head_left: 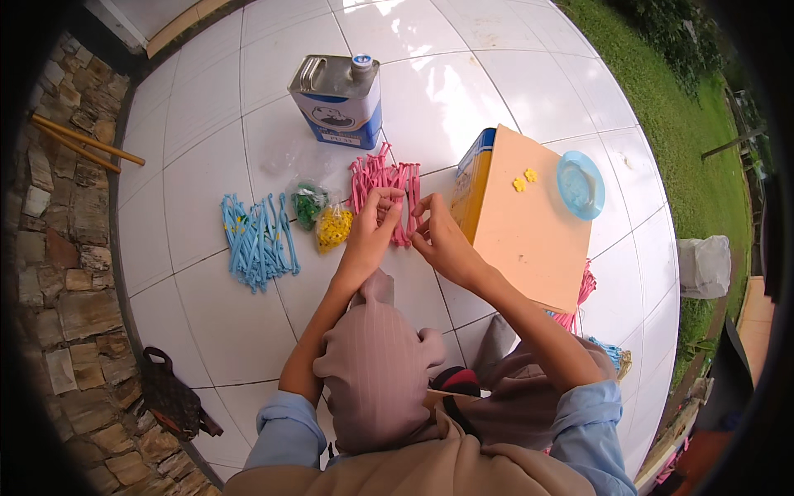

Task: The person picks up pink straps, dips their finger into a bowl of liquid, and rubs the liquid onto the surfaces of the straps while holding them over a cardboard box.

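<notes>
Pink stems (385, 186) bundled on white tile floor (207, 124), between both hands. Left hand (374, 225) grip pinched on one pink stem; right hand (438, 240) fingertips pinched close beside it, contents too small to tell. Yellow bits bag (333, 227), green bag (308, 204), blue stems (258, 240) further left. Metal can (339, 99) behind; peach board (529, 223) on right.

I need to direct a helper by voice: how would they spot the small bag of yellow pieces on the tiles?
Start at the metal can standing on the white tiled floor. Below it, left of the left hand, two small clear bags lie side by side. The yellow bag is nearer the hand; its neighbour holds green pieces.
</notes>
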`<control>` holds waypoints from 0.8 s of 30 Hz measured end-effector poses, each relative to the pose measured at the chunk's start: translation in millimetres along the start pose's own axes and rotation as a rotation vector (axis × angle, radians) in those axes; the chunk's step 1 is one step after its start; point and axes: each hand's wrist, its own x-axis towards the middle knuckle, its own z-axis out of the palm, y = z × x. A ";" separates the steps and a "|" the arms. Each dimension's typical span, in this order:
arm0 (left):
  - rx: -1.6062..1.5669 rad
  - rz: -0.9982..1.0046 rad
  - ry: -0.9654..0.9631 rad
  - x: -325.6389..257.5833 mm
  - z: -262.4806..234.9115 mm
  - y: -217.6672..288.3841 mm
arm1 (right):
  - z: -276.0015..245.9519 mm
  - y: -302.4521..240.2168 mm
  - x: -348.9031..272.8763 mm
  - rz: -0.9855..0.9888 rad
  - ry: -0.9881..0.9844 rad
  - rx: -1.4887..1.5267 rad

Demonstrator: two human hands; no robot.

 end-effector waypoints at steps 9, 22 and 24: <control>0.464 0.306 -0.693 -34.5 119.6 182.7 | -173.6 -65.6 -152.5 0.038 0.326 -0.469; 0.624 0.792 -0.636 -89.9 310.3 -9.5 | -134.8 217.0 -277.7 0.799 0.145 -0.589; 0.711 0.723 -0.472 -96.0 332.1 -4.0 | -105.6 234.1 -290.7 0.712 0.305 -0.391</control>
